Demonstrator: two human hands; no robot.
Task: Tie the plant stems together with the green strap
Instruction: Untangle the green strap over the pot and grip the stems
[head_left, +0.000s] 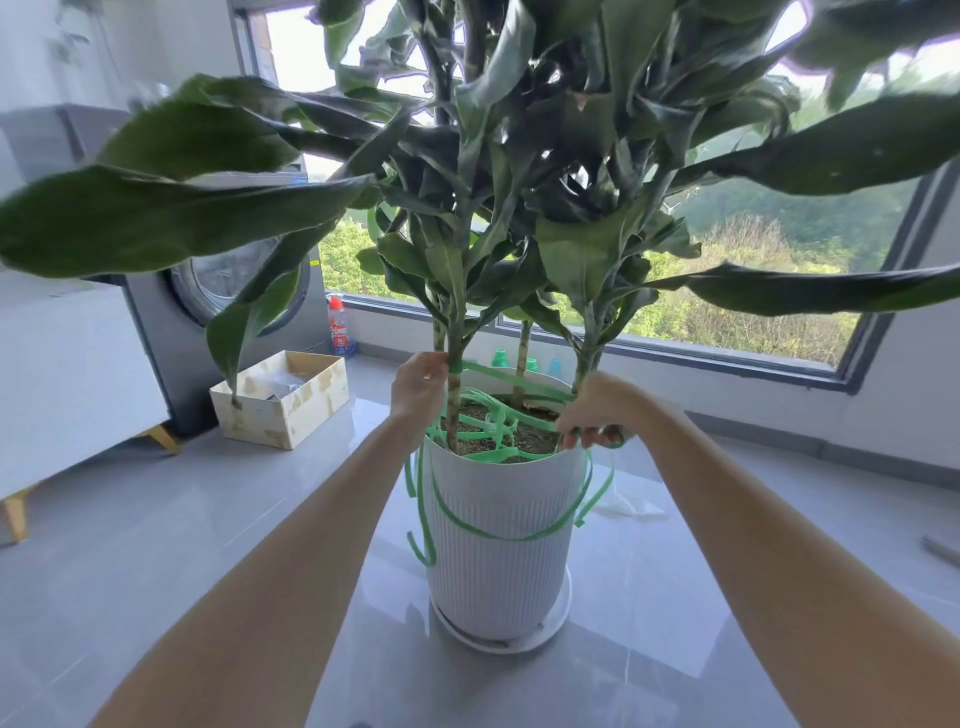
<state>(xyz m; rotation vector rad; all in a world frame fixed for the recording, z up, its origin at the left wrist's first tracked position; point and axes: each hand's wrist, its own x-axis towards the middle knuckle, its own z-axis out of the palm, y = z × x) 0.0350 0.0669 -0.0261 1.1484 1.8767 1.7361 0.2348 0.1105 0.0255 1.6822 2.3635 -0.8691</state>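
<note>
Head view. With the left hand (421, 384), pinching the flat green plastic strap (488, 370) against the nearest slim banded plant stem (453, 415), a little above the soil; with the right hand (592, 415), fingers curled, gripping the same strap at the right rim of the tall white ribbed plastic pot (498, 571). Between the two hands, one span drawn fairly straight past the rear stem (524, 338) toward the right stem (586, 358). Elsewhere plenty of slack: loops lying on the soil, others hanging down the pot's front and left side, one loose end dangling at the right. No knot to be seen, no closed ring round all three stems. Judged early, then: held at one stem only, with wrapping, tightening and knotting yet to do. Beyond the pot, on the grey tiled floor (208, 519), an open cardboard box (283, 410), a grey front-loading washing machine (156, 338) and a red-capped bottle (338, 327); label letters on it too blurred to read, no other writing legible.
</note>
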